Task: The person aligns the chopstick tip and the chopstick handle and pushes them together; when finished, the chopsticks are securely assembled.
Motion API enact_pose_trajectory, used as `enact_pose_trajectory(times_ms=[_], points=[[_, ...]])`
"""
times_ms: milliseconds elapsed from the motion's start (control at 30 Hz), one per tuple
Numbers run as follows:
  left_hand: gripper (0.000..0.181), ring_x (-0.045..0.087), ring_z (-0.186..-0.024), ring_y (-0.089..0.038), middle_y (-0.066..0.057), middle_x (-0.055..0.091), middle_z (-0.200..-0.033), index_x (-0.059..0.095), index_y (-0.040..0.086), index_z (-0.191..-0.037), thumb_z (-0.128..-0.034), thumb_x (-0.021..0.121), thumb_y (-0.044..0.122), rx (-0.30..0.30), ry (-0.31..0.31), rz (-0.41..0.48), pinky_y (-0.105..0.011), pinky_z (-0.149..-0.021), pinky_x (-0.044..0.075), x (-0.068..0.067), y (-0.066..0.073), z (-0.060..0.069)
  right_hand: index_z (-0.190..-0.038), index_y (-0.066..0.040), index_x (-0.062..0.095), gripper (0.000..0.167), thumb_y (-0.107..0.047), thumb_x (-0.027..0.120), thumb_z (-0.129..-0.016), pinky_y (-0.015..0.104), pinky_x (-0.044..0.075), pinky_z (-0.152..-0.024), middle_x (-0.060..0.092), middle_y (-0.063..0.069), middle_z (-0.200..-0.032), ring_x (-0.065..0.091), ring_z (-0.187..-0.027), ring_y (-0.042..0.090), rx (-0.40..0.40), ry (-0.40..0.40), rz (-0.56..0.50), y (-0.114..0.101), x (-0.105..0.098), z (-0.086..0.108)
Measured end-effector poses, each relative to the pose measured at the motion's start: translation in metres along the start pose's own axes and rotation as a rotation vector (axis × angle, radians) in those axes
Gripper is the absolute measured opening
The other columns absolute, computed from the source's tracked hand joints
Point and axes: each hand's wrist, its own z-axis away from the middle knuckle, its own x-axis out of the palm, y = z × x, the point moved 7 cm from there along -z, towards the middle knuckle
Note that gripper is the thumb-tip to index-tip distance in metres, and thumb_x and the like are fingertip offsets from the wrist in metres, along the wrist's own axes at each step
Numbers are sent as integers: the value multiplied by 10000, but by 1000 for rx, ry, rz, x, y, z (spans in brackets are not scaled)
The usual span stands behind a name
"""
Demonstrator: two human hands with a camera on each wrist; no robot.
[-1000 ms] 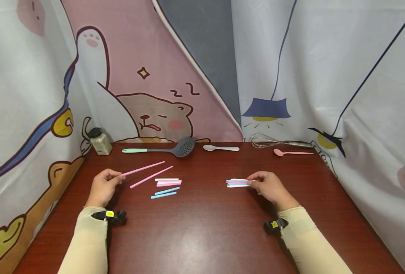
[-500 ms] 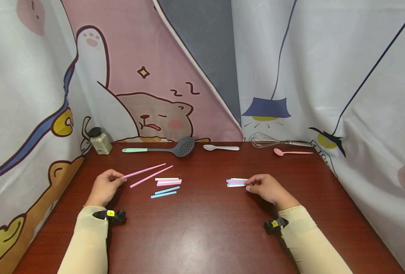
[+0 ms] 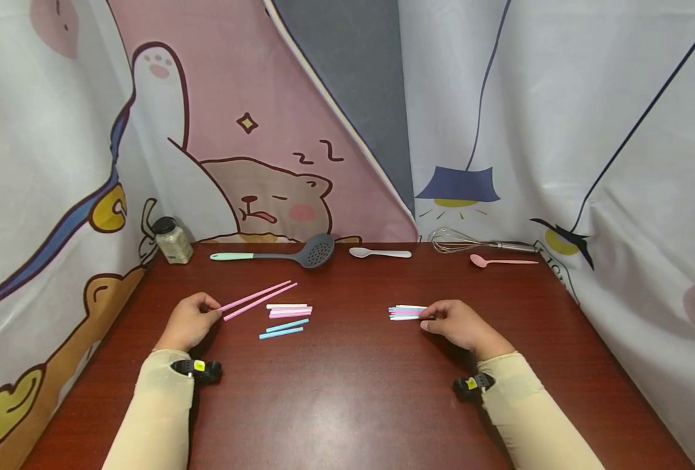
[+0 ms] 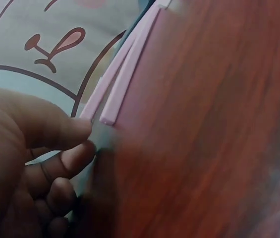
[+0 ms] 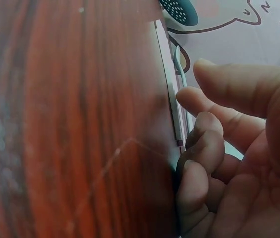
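In the head view my left hand [image 3: 189, 323] pinches the near end of a long pink chopstick [image 3: 256, 296] between thumb and forefinger. A second pink chopstick [image 3: 260, 301] lies close along its near side; the two almost meet at their far tips. In the left wrist view the thumb covers the end of the held chopstick [image 4: 105, 83]. My right hand [image 3: 462, 326] is at the right end of a bundle of short white, pink and blue sticks [image 3: 406, 313]. In the right wrist view its thumb and forefinger stand apart beside the sticks [image 5: 168, 79], gripping nothing.
Short pink and white sticks [image 3: 289, 312] and two blue sticks [image 3: 281, 333] lie mid-left. Along the back edge are a jar [image 3: 173, 241], a slotted spoon [image 3: 315, 252], a white spoon [image 3: 379, 253], a whisk [image 3: 481, 244] and a pink spoon [image 3: 503, 262].
My left hand has moved slightly right, bringing its chopstick nearer to the second one. My right thumb and fingers have come off the short sticks' end; the bundle stays in place.
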Motion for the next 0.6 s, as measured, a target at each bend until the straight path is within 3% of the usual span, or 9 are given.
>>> enact_pose_trajectory(times_ms=[233,600], points=[[81,561,-814,-253,-93,625,-872,689,32,-1005,-957,674,97,-12,-27,-55,-361,-705,413,3,3,2,-1069,-70,773,155,-142,783,-932,344,409,-687,578,48,-816,497,-789,204,-5,-5,5,-1,0,0],[138,585,-872,-295,-118,666,-916,709,37,-1031,-971,663,153,-68,-44,-109,-419,-758,416,3,6,4,-1089,-61,769,178,-143,785,-931,333,399,-690,574,44,-816,492,-789,196,-4,-1,0,-4,-1,1]])
